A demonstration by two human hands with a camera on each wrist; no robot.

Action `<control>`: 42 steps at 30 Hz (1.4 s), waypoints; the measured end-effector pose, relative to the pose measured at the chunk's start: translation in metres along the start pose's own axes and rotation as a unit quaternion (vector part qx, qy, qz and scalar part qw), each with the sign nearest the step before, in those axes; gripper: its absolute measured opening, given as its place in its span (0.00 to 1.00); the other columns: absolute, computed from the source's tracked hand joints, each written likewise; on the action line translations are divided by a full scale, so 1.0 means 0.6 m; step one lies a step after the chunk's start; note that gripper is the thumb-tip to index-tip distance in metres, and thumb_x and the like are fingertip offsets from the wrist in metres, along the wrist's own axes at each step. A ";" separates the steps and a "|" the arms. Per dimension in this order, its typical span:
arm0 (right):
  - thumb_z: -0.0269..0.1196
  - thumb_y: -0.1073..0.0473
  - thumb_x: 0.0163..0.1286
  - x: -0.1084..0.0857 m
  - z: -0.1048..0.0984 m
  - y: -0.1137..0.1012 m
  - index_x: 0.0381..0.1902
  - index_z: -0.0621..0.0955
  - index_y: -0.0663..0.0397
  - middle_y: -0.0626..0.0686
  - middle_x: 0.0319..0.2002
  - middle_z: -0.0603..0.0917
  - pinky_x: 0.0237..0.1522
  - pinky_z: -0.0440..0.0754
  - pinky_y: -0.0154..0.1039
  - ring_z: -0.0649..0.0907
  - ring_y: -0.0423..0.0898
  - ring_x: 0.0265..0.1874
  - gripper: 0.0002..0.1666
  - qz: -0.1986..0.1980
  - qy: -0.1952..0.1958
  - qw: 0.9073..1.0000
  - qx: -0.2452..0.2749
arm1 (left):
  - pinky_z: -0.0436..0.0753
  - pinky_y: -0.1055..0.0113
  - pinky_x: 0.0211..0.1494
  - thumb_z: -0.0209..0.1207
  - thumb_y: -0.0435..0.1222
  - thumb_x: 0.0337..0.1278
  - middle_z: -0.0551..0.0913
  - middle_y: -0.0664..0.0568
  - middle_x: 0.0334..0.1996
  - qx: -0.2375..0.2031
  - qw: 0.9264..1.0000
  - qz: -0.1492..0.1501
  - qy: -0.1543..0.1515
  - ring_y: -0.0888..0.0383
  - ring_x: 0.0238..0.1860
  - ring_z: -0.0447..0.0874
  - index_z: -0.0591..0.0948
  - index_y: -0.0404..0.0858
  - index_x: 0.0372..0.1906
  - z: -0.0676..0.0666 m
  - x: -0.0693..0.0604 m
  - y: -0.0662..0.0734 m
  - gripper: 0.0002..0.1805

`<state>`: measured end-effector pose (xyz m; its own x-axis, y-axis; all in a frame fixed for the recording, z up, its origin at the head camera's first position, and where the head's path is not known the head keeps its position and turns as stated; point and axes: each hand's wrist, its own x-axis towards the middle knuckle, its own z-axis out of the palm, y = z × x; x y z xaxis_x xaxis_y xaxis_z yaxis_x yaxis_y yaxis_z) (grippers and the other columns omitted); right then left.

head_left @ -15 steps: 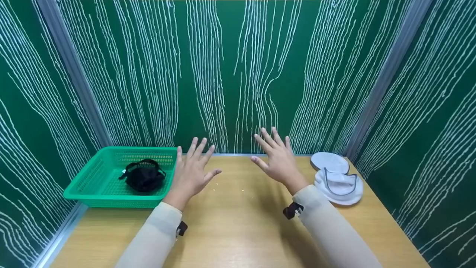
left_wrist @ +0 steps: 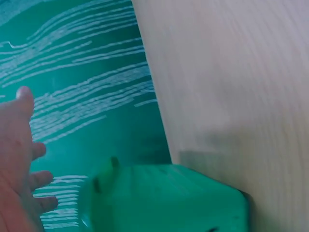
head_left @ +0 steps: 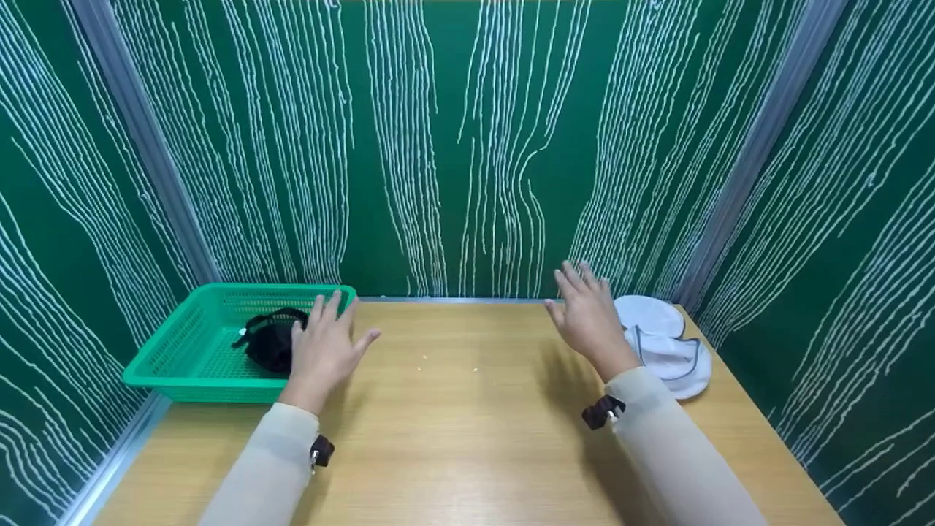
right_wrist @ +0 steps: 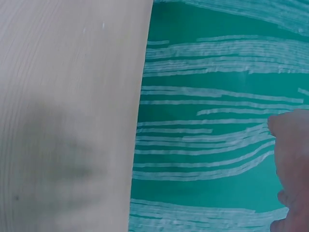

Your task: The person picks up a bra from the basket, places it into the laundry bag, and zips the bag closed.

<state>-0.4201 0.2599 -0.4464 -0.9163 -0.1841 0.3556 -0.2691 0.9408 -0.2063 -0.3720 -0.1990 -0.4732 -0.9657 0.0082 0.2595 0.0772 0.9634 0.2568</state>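
Can't read any txt, brand, no. or sign, all views; can't make out tiny white spot on blk item.

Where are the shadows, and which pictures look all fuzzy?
Head view: fairly sharp, with a shadow near the right hand on the wooden table; left wrist view: fuzzy, the green plastic basket blurred; right wrist view: fuzzy too, with a soft dark shadow on the table.

Left grip, right grip farther apart
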 end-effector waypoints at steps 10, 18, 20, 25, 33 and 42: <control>0.54 0.49 0.91 -0.021 0.001 0.102 0.87 0.67 0.65 0.69 0.90 0.58 0.87 0.48 0.80 0.55 0.77 0.89 0.37 0.083 -0.006 0.996 -0.026 | 0.78 0.27 0.77 0.52 0.63 0.87 0.67 0.29 0.84 -0.038 0.998 -0.046 -0.037 0.30 0.79 0.70 0.67 0.43 0.90 0.019 -0.003 -0.033 0.42; 0.54 0.60 0.85 -0.051 0.010 0.169 0.80 0.69 0.79 0.80 0.79 0.69 0.73 0.71 0.84 0.69 0.83 0.75 0.35 0.195 -0.026 0.980 -0.028 | 0.77 0.29 0.79 0.46 0.56 0.91 0.73 0.31 0.83 -0.026 0.996 -0.047 -0.069 0.29 0.80 0.76 0.70 0.41 0.88 0.020 -0.003 -0.035 0.36; 0.53 0.57 0.88 -0.056 0.015 0.183 0.81 0.67 0.79 0.82 0.76 0.70 0.73 0.73 0.82 0.71 0.83 0.73 0.35 0.219 -0.047 0.974 -0.011 | 0.79 0.30 0.78 0.46 0.54 0.91 0.74 0.32 0.83 -0.028 0.996 -0.048 -0.072 0.30 0.79 0.78 0.70 0.41 0.88 0.020 -0.004 -0.036 0.35; 0.44 0.49 0.94 -0.066 0.031 0.213 0.87 0.59 0.75 0.81 0.80 0.68 0.79 0.70 0.78 0.72 0.80 0.77 0.39 0.278 -0.118 0.952 0.045 | 0.85 0.31 0.70 0.47 0.48 0.89 0.80 0.34 0.79 -0.032 0.996 -0.046 -0.068 0.33 0.69 0.87 0.71 0.42 0.87 0.021 -0.006 -0.037 0.33; 0.50 0.50 0.92 -0.087 0.054 0.229 0.74 0.76 0.78 0.78 0.67 0.82 0.72 0.76 0.73 0.83 0.72 0.61 0.34 0.306 -0.168 0.935 0.065 | 0.86 0.32 0.67 0.47 0.43 0.88 0.81 0.36 0.78 -0.039 0.997 -0.043 -0.057 0.33 0.67 0.88 0.72 0.45 0.87 0.024 -0.006 -0.043 0.31; 0.58 0.55 0.89 -0.099 0.082 0.222 0.65 0.79 0.80 0.78 0.65 0.82 0.77 0.73 0.73 0.82 0.74 0.64 0.27 0.297 -0.173 0.939 0.035 | 0.87 0.34 0.63 0.47 0.44 0.89 0.77 0.37 0.82 -0.046 0.995 -0.058 -0.072 0.39 0.57 0.89 0.70 0.46 0.89 0.025 -0.006 -0.044 0.31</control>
<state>-0.4162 0.3822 -0.5396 -0.9492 0.2734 -0.1555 0.3112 0.8879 -0.3388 -0.3742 -0.2205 -0.4949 -0.9944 -0.0564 0.0890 -0.0204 0.9317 0.3627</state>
